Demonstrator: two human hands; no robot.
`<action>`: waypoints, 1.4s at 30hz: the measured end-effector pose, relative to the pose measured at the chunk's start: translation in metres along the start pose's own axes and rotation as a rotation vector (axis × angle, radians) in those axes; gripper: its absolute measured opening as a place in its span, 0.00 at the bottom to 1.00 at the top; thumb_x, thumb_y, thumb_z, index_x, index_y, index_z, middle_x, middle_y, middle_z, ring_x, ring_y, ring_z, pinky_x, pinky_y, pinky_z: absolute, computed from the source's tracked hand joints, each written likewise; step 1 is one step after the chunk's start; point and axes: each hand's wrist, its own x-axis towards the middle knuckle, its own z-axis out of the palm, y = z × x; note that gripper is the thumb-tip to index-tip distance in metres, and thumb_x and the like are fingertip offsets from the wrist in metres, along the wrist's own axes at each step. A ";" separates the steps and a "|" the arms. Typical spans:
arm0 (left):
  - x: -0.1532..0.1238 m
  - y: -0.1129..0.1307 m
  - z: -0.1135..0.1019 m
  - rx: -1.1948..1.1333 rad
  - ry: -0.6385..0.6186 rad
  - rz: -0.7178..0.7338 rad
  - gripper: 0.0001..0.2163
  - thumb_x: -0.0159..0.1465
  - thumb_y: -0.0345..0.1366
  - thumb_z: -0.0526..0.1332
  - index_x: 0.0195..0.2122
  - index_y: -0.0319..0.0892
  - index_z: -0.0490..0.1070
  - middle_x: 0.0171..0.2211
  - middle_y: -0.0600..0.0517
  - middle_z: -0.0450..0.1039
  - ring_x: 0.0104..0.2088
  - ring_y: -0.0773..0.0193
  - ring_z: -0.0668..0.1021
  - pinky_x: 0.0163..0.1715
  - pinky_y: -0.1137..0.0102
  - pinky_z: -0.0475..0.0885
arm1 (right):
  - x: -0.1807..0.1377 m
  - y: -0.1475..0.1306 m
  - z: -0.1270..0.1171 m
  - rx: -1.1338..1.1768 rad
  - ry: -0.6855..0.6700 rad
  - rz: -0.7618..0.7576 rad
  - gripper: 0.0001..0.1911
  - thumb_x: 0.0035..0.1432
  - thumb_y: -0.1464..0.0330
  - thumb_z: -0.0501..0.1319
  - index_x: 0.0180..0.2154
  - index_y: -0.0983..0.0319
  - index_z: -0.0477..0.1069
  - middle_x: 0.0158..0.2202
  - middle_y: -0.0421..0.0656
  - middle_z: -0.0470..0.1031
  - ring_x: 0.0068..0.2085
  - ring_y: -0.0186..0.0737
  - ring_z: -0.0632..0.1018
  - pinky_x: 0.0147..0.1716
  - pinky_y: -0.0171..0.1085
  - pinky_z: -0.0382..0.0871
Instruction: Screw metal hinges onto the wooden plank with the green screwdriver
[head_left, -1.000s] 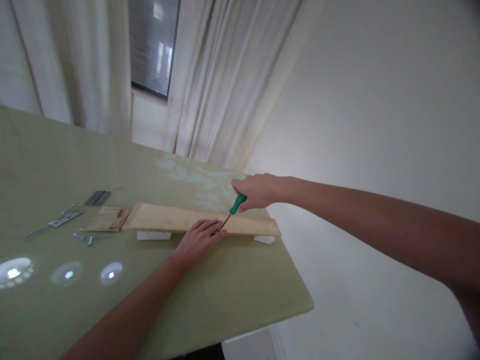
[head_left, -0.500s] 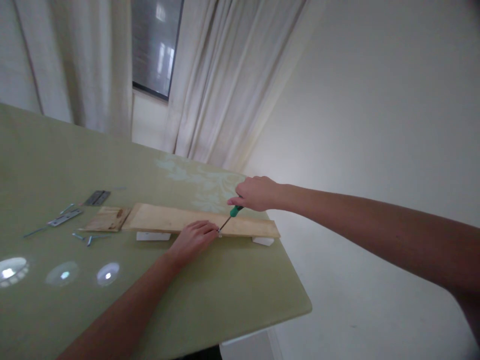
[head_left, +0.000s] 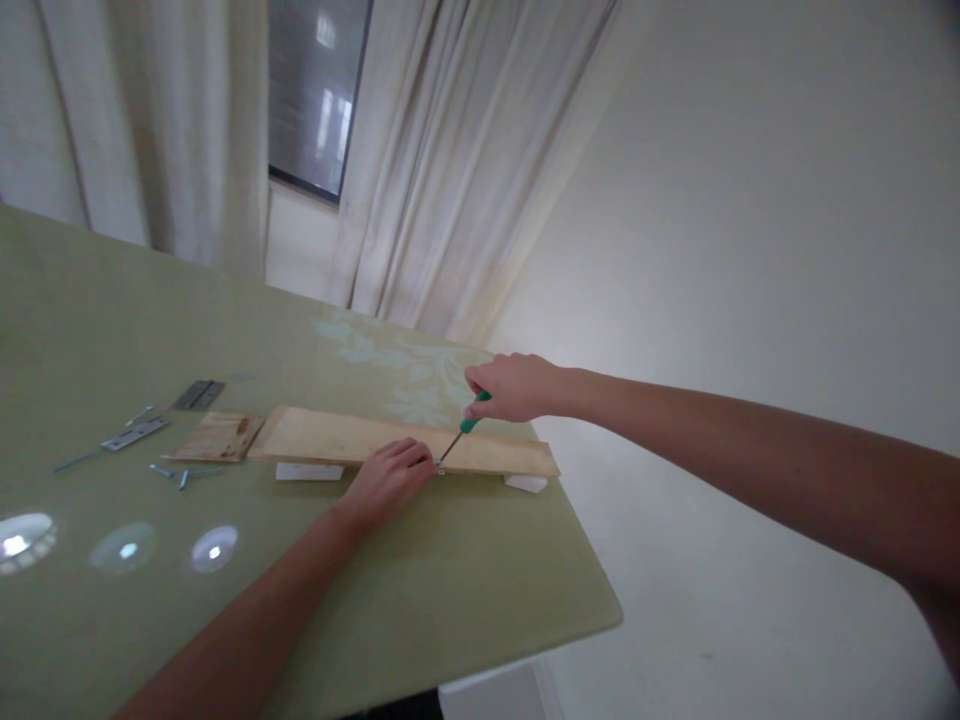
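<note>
A long pale wooden board (head_left: 337,438) lies on two white blocks on the green table (head_left: 420,590). My right hand (head_left: 510,388) is closed round a green-handled screwdriver (head_left: 466,426), whose thin shaft slants down to the board's near edge. My left hand (head_left: 386,478) rests at that edge, its fingers curled and pinched at the screwdriver's tip. Whatever those fingers hold there is too small to make out.
A smaller plywood piece (head_left: 216,437) lies at the board's left end. Metal hinges (head_left: 196,394), a flat bracket (head_left: 135,434) and loose screws (head_left: 180,475) are scattered to the left. The table's right edge (head_left: 585,545) is close to the board. Curtains and a window stand behind.
My right hand has turned on the screwdriver handle and shifted slightly. My left hand has drawn its fingers in from flat on the board to the tip.
</note>
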 end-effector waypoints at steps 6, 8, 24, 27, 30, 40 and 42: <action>0.000 0.000 0.001 0.001 0.011 -0.002 0.06 0.72 0.30 0.61 0.38 0.43 0.77 0.37 0.49 0.78 0.40 0.59 0.77 0.39 0.67 0.70 | 0.000 0.004 -0.001 0.050 -0.045 0.027 0.32 0.59 0.45 0.66 0.55 0.58 0.72 0.49 0.53 0.83 0.47 0.55 0.83 0.36 0.41 0.70; 0.001 0.001 0.000 0.004 0.011 -0.005 0.06 0.72 0.30 0.61 0.38 0.43 0.77 0.38 0.49 0.78 0.40 0.59 0.77 0.39 0.67 0.70 | 0.000 0.005 -0.002 0.053 -0.027 0.016 0.27 0.62 0.46 0.64 0.51 0.58 0.74 0.47 0.53 0.83 0.46 0.53 0.83 0.35 0.39 0.69; 0.000 0.001 0.002 -0.006 0.033 0.001 0.05 0.71 0.29 0.63 0.37 0.42 0.76 0.37 0.50 0.78 0.39 0.60 0.76 0.39 0.67 0.69 | 0.000 0.008 -0.003 0.170 0.028 0.001 0.20 0.62 0.51 0.65 0.50 0.56 0.75 0.43 0.46 0.84 0.42 0.47 0.81 0.35 0.37 0.64; 0.000 0.002 0.001 -0.001 0.022 -0.013 0.05 0.71 0.29 0.62 0.37 0.42 0.77 0.37 0.50 0.77 0.39 0.60 0.76 0.38 0.68 0.69 | 0.000 0.007 -0.002 0.113 0.052 0.089 0.24 0.67 0.46 0.58 0.45 0.57 0.78 0.44 0.51 0.83 0.43 0.51 0.82 0.36 0.40 0.66; 0.000 0.002 0.001 0.009 0.010 -0.018 0.06 0.71 0.29 0.62 0.37 0.42 0.76 0.37 0.50 0.77 0.39 0.60 0.75 0.38 0.67 0.69 | 0.001 0.009 -0.001 0.120 0.030 0.064 0.25 0.62 0.46 0.64 0.50 0.57 0.76 0.44 0.50 0.84 0.43 0.51 0.82 0.36 0.39 0.67; 0.000 0.000 0.003 -0.001 0.022 -0.007 0.06 0.72 0.30 0.61 0.38 0.42 0.77 0.37 0.49 0.77 0.39 0.60 0.75 0.39 0.68 0.69 | -0.002 0.008 0.003 0.080 0.043 0.047 0.23 0.60 0.49 0.67 0.51 0.55 0.75 0.47 0.50 0.83 0.45 0.53 0.82 0.34 0.39 0.66; 0.000 0.000 0.004 -0.001 0.021 -0.007 0.06 0.72 0.30 0.62 0.38 0.43 0.77 0.37 0.50 0.77 0.39 0.60 0.75 0.39 0.68 0.69 | -0.003 0.009 0.001 0.059 0.029 0.075 0.22 0.64 0.47 0.63 0.48 0.56 0.77 0.46 0.52 0.83 0.45 0.54 0.82 0.34 0.40 0.67</action>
